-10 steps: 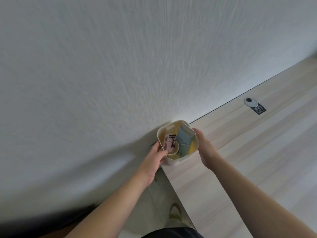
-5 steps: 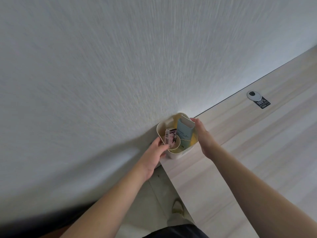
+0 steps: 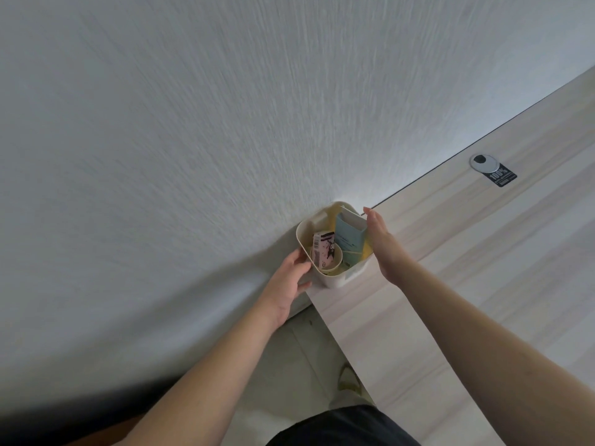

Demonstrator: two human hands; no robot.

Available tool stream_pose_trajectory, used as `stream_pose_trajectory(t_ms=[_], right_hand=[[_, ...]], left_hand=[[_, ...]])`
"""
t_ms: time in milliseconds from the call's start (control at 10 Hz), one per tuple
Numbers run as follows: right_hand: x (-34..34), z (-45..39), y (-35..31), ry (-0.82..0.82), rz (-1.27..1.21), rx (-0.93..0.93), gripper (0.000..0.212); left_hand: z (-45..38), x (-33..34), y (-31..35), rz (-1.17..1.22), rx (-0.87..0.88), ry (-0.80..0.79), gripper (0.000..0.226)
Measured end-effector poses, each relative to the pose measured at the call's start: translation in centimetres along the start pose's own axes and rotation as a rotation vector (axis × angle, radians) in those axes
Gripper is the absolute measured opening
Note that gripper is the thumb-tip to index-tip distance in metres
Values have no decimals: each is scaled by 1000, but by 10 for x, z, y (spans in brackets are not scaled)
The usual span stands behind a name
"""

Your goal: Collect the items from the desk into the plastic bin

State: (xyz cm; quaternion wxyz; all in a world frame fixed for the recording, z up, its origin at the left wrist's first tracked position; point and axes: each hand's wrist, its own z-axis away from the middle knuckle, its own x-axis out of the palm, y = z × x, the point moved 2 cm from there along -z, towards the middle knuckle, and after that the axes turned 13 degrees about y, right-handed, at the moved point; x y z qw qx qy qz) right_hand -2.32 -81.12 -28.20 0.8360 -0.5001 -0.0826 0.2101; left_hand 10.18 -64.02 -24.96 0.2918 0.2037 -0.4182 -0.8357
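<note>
The cream plastic bin (image 3: 331, 281) stands on the near left corner of the pale wooden desk (image 3: 450, 284), against the wall. Inside it are a small pink box (image 3: 322, 249), a light blue box (image 3: 349, 239) standing upright, a cream ring-shaped item (image 3: 335, 269) and something yellow (image 3: 367, 250). My left hand (image 3: 289, 278) curls round the bin's left wall, with the thumb at its near side. My right hand (image 3: 381, 243) lies along the bin's right side with straight fingers and holds nothing.
A textured white wall (image 3: 225, 123) fills the left and top. A round metal cable grommet (image 3: 481, 162) and a black sticker (image 3: 502, 178) sit on the desk near the wall. Below the desk edge are pale floor (image 3: 289, 365) and a shoe (image 3: 349, 381).
The bin has slid back to the wall at the desk corner. My right hand has straightened its fingers off the bin's right wall. My left hand stays on the left wall.
</note>
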Motion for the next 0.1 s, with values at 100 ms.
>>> stream_pose_trajectory(t_ms=[100], right_hand=[[-7, 3, 5, 31, -49, -23, 62]], left_hand=[[0, -2, -8, -74, 8, 66, 31]])
